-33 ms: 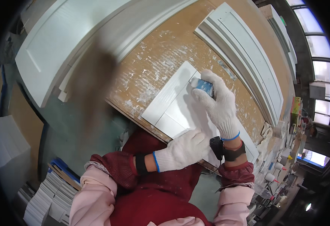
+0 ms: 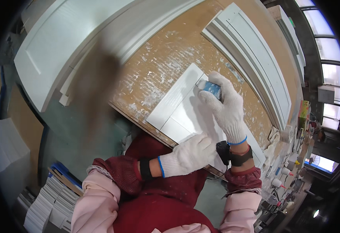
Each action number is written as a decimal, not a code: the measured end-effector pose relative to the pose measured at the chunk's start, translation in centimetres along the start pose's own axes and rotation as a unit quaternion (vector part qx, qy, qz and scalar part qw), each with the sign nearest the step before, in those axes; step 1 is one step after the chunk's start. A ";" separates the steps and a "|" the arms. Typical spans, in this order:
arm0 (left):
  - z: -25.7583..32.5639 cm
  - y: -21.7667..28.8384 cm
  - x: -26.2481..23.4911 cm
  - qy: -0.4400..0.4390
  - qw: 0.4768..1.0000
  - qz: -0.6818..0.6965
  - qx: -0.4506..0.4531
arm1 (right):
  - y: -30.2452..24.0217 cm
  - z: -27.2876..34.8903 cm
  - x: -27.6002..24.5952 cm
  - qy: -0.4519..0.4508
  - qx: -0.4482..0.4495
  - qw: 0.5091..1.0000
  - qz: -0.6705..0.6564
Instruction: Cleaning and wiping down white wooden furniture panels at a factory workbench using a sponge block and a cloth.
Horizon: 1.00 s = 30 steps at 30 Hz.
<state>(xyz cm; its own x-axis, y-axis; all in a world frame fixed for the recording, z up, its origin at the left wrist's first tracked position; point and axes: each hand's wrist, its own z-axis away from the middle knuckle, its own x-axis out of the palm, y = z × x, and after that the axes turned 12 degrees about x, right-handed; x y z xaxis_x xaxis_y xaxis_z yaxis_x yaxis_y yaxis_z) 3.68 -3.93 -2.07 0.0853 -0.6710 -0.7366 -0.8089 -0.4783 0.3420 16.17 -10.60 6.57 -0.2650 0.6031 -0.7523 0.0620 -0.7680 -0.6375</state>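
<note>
In a white knit glove, my right hand [image 2: 227, 106] is closed around a small blue block [image 2: 212, 89] smeared with white. The block sits against the white panel [image 2: 174, 101], a framed board with joint lines lying on the brown tabletop [image 2: 146, 73]. My left hand [image 2: 191, 154], gloved alike, is at the panel's near edge with its fingers bent over it. The fingertips are partly hidden. A black strap circles each wrist, and a small black device is at the right one.
White framed panels [image 2: 251, 50] are stacked on the table's far right. Large white panels [image 2: 73, 35] stand at the left. Several bottles and tools [image 2: 282, 176] crowd the right side. White boards [image 2: 53, 202] are piled at lower left. A blurred brown shape [image 2: 100, 77] hides part of the left.
</note>
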 end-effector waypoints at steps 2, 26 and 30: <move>0.2 0.0 0.2 0.016 1.000 0.013 -0.004 | -0.4 -0.2 0.3 0.009 0.028 0.999 0.020; 0.7 0.2 1.4 0.088 0.993 0.077 -0.028 | 0.1 -1.2 2.1 0.043 -0.067 0.979 0.189; 0.7 -0.4 0.9 0.119 0.992 0.038 -0.008 | 0.1 -1.2 2.4 0.084 -0.083 0.976 0.181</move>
<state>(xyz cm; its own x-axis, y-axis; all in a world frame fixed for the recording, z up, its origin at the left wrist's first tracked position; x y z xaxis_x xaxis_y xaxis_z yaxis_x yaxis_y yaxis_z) 3.65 -3.93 -3.25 0.1608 -0.8195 -0.5500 -0.8090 -0.4286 0.4022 16.73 -9.02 4.50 -0.0371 0.3369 -0.9408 0.2821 -0.8996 -0.3333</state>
